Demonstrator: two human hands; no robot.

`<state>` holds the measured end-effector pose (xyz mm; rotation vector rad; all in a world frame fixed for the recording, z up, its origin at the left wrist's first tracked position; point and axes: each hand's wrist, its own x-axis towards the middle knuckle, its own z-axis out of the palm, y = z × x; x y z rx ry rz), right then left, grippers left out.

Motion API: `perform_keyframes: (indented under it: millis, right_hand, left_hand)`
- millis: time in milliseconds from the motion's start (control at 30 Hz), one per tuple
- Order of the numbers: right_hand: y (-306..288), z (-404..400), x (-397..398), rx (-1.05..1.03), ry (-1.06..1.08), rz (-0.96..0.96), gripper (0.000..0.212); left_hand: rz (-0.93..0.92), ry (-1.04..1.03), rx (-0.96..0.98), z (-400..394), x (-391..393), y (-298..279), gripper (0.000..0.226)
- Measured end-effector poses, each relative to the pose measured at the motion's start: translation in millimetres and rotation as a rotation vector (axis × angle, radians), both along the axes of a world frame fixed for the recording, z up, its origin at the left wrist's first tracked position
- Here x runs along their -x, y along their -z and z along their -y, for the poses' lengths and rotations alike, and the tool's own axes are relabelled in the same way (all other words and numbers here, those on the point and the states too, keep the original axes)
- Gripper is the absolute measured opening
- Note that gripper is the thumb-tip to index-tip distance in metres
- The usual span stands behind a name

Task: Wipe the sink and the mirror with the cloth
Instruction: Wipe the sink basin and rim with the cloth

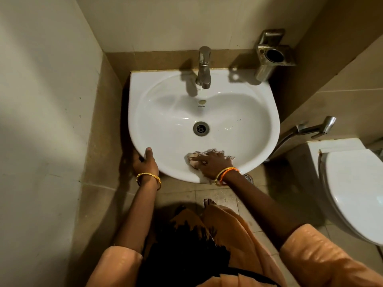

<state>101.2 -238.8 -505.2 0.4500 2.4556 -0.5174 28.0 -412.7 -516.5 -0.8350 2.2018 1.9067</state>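
Your right hand (213, 162) presses one pale crumpled cloth (193, 159) flat-fingered against the near rim of the one white oval ceramic sink (165, 112). Your left hand (146, 162) grips the rim beside it, thumb on top.

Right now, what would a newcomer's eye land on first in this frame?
The white sink fills the centre, with the right hand pressing a cloth on its near rim. The left hand grips the rim's left edge. A metal tap stands at the back, and a toilet sits to the right.
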Motion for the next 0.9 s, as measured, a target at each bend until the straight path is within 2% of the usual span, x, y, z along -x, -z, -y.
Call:
perform_keyframes:
  millis: [133,200,300,400,500,633,700,800,900]
  right_hand:
    - [-6.6,-85.3,-12.5,-0.359,0.056,-0.013,0.043]
    - [-6.1,-106.6,-11.0,-0.465,0.044,-0.003,0.043]
    - [-1.7,-91.0,-9.0,-0.400,0.026,0.049,0.047]
    - [-4.9,-76.5,-18.1,-0.219,-0.028,0.055,0.044]
    - [-17.5,-108.9,-9.4,-0.100,-0.041,0.058,0.034]
    - [-19.2,-153.3,26.0,-0.452,0.006,0.001,0.031]
    - [-16.0,-154.2,33.5,-0.527,0.014,-0.024,0.035]
    - [-12.0,-141.0,13.2,-0.484,-0.041,0.055,0.043]
    - [-18.8,-140.4,-3.5,-0.386,-0.066,0.087,0.039]
  left_hand:
    - [-0.010,-0.008,0.079,-4.2,3.5,-1.3,0.046]
    - [-0.020,-0.008,0.156,-8.5,3.9,-2.6,0.049]
    - [-0.011,-0.040,0.307,-16.7,2.6,-5.9,0.054]
    - [0.024,-0.078,0.342,-26.9,2.4,-13.6,0.053]
    - [0.036,-0.067,0.355,-28.5,3.4,-15.9,0.053]
    - [0.042,-0.056,0.365,-27.8,4.9,-15.3,0.053]
    - [0.042,-0.068,0.377,-28.4,4.8,-16.4,0.053]
    - [0.040,-0.087,0.376,-30.2,5.3,-17.4,0.053]
    - [0.037,-0.106,0.392,-33.1,9.0,-19.1,0.053]
